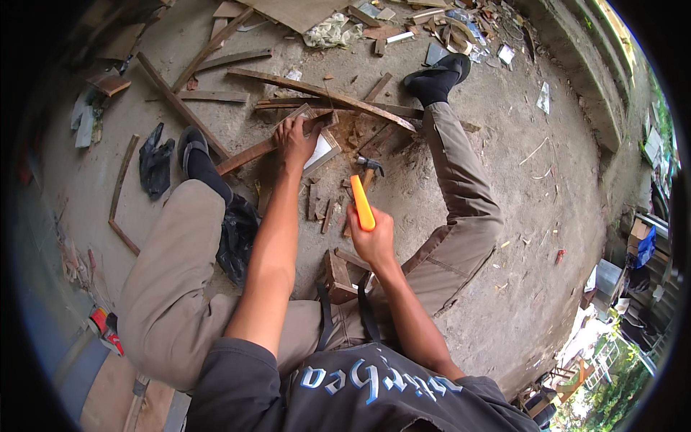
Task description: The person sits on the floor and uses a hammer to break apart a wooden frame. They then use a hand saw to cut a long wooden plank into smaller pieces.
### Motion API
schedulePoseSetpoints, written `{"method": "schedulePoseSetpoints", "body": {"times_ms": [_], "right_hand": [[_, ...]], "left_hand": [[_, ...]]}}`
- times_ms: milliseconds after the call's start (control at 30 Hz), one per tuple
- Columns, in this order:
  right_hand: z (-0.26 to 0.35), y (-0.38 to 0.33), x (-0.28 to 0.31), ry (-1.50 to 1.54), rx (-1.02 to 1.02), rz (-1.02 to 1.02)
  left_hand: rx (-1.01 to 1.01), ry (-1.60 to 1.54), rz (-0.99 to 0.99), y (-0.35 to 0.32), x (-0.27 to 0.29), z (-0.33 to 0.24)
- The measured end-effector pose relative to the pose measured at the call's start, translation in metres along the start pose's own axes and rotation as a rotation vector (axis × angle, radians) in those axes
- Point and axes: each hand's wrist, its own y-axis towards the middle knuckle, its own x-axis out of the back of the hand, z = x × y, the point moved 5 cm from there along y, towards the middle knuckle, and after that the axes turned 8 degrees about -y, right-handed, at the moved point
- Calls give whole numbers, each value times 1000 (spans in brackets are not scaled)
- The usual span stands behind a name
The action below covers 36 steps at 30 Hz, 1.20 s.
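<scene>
My left hand (294,144) presses down with its fingers curled over a long brown wooden strip (248,155). The strip lies across a wooden block with a pale face (321,153). In my right hand (374,241) is a tool with an orange handle (363,205), gripped in a closed fist. Its working end cannot be made out, so its kind is unclear. Just beyond that handle a claw hammer (371,165) rests on the ground. Short wood offcuts (328,216) lie between my two hands. Closer to my body stands a small open wooden frame (340,277).
My outstretched legs flank the work on a concrete floor (533,237). Several long wooden strips (317,90) lie ahead, beside scrap and rubble (461,32). Black plastic bags (155,162) are near my left foot. Concrete steps (583,79) rise at the far right.
</scene>
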Motion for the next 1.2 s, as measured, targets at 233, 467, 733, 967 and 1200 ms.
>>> {"method": "schedulePoseSetpoints", "body": {"times_ms": [233, 467, 733, 967, 1200], "right_hand": [[-23, -43, 14, 29, 43, -39], [5, -24, 17, 5, 27, 15], [-24, -58, 36, 10, 98, -6], [-20, -59, 49, 66, 109, 6], [-22, -59, 45, 38, 79, -10]], "left_hand": [[57, 111, 175, -15, -2, -12], [44, 302, 355, 0, -13, -6], [-14, 207, 433, -35, -6, -49], [-20, 29, 218, -46, -8, -81], [-102, 57, 297, -45, -11, -75]]}}
